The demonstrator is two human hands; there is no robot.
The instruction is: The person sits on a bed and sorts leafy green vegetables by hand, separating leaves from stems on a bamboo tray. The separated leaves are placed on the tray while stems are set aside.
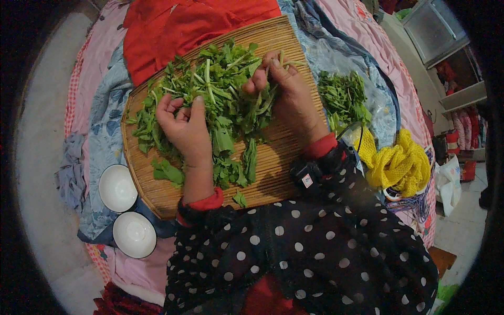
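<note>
A heap of leafy green vegetables (223, 79) covers much of a woven bamboo tray (281, 176) in front of me. Over the heap's left part is my left hand (184, 123), its fingers loosely curled and the thumb apart from them; I see nothing between them. My right hand (291, 92) is closed on a few leafy stems (265, 100) above the right side of the heap, thumb and fingers pinching them. Stem ends stick out past the thumb, and leaves hang below the fingers. Loose leaves (240, 198) lie near the tray's front edge.
A smaller pile of greens (344, 97) lies on clear plastic right of the tray. Nearer me is a yellow knitted cloth (404, 163). Two white bowls (118, 188) stand at the tray's left. Red fabric (194, 26) lies behind it, over blue and pink bedding.
</note>
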